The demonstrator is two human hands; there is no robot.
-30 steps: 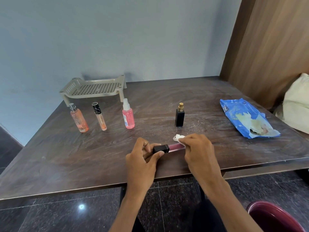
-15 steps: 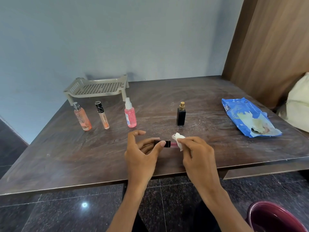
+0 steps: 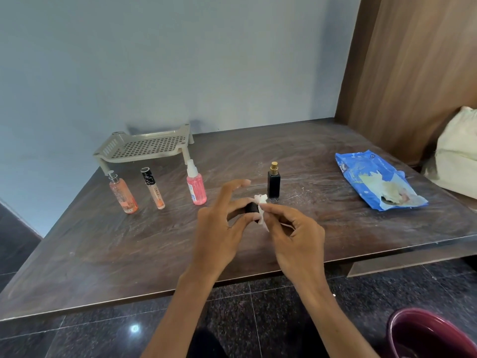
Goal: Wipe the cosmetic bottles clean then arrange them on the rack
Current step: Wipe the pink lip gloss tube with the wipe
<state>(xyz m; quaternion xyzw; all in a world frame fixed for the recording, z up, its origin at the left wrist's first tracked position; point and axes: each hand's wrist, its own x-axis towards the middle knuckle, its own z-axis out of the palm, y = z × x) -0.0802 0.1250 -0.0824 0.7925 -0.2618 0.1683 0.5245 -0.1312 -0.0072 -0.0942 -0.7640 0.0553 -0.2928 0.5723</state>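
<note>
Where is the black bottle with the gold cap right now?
The black bottle stands upright on the table mid-frame in the head view, right of the pink spray bottle, just beyond the white wipe.

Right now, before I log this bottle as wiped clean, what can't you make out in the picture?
Head view, black-capped tube: body hidden by the wipe and right hand; left hand covers part of the cap.
Head view, pink spray bottle: label print too small to read.
Head view, maroon bin: cut off by the bottom-right corner.
</note>
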